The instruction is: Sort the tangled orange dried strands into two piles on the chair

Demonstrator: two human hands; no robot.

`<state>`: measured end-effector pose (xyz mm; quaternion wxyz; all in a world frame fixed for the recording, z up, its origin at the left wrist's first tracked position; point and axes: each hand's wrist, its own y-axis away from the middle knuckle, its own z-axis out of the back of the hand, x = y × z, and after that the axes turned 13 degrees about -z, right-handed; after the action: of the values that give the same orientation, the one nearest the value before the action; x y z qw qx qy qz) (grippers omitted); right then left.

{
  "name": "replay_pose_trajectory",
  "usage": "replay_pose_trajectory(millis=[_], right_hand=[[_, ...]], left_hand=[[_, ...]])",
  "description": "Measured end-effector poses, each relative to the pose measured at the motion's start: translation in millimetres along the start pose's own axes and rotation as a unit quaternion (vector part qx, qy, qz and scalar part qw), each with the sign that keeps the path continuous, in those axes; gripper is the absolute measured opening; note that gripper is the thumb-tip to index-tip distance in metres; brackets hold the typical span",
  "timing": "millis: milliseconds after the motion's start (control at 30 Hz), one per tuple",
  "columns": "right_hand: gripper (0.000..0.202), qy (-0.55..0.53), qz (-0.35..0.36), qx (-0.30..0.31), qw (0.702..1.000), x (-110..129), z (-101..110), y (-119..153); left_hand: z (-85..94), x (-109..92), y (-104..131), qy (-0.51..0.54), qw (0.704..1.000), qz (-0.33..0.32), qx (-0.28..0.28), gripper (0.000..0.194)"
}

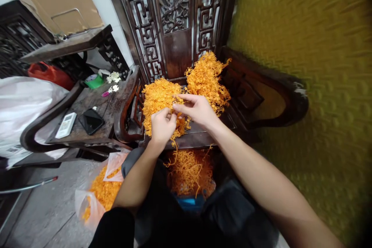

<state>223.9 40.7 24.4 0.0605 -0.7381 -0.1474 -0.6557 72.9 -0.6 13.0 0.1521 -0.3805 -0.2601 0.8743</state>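
Two heaps of orange flower-like pieces lie on a dark carved wooden chair, a left heap [158, 95] and a right heap [206, 79]. Over the front right part of the left heap, my left hand [163, 124] is closed, thumb and fingers pinched on a thin orange piece. Just right of it, my right hand [197, 110] has its thumb and forefinger at the same orange piece, its fingertips nearly touching my left hand. An orange strand hangs below my left hand. Below the seat, between my legs, sits a container of loose orange strands [187, 170].
At the left, a wooden side table [87, 102] bears a black phone [91, 121], a white device [66, 125], green tape [94, 81] and small white flowers. A plastic bag of orange pieces [106, 190] stands on the floor. A yellow-green textured surface [305, 66] is at the right.
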Motion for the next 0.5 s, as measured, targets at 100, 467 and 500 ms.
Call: replay_pose_trajectory(millis=[100, 467, 500], right_hand=[[0.074, 0.092, 0.066, -0.043, 0.993, -1, 3, 7], [0.010, 0.139, 0.204, -0.086, 0.965, 11, 10, 11], [0.012, 0.119, 0.174, -0.059, 0.976, 15, 15, 11]], left_hand=[[-1.1, -2, 0, 0.000, 1.000, -0.002, 0.003, 0.034], [12.2, -12, -5, 0.211, 0.963, 0.154, 0.062, 0.034], [17.4, -12, -6, 0.265, 0.940, 0.194, 0.091, 0.033]])
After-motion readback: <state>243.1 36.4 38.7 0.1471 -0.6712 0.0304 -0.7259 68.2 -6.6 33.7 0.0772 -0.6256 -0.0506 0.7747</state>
